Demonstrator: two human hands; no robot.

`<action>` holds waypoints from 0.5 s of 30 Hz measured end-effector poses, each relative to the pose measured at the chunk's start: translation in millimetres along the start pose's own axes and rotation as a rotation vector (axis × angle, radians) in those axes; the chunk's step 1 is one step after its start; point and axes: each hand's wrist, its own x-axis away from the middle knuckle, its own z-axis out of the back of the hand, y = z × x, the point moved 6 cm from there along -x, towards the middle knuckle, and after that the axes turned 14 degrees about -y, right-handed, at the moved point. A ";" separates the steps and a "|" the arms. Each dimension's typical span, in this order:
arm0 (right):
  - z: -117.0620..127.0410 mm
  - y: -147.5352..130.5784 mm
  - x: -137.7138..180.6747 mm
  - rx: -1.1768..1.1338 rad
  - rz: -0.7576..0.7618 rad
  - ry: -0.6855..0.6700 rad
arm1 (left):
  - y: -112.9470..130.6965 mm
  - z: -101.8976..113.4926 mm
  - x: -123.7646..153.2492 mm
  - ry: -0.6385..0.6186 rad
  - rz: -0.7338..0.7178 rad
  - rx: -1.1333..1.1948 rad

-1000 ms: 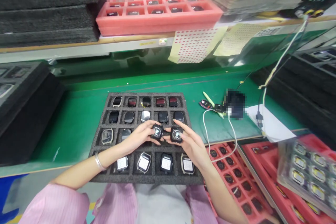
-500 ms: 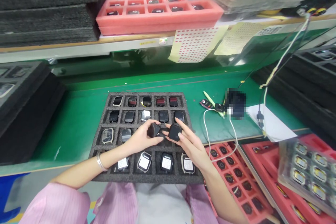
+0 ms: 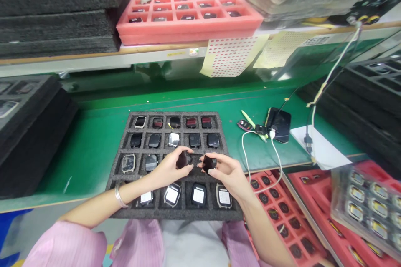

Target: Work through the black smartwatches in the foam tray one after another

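In the head view, my left hand is closed on a dark smartwatch body, gripped by its edges between thumb and fingers. My right hand pinches a second black watch body, its glossy dark face turned up. Both are held apart, over the third row of a grey foam tray. Watch bodies lie in the tray's cells, such as a silver-framed watch at the left. The nearest row has watches with lit white screens, among them a black-framed watch.
A black power bank with a white cable lies right of the tray, near a green pen. Red foam trays stand lower right. Black foam stacks flank the bench. A pink foam tray sits on the shelf; a person is behind it.
The watch body in my right hand has been tilted, so its face now looks glossy and dark. My right hand has shifted slightly down, and the two watches are a little further apart.
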 end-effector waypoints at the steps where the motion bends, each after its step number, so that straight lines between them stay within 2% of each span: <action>1: -0.4 0.2 0.0 -0.001 -0.007 -0.006 | 0.3 0.0 -0.5 -0.002 -0.005 0.005; 7: -1.5 -4.0 0.8 0.007 -0.021 0.010 | 3.1 -2.9 -1.5 -0.028 -0.032 0.048; 15: -0.2 1.2 2.6 -0.046 -0.010 -0.008 | 3.7 -2.6 3.0 -0.011 0.017 0.041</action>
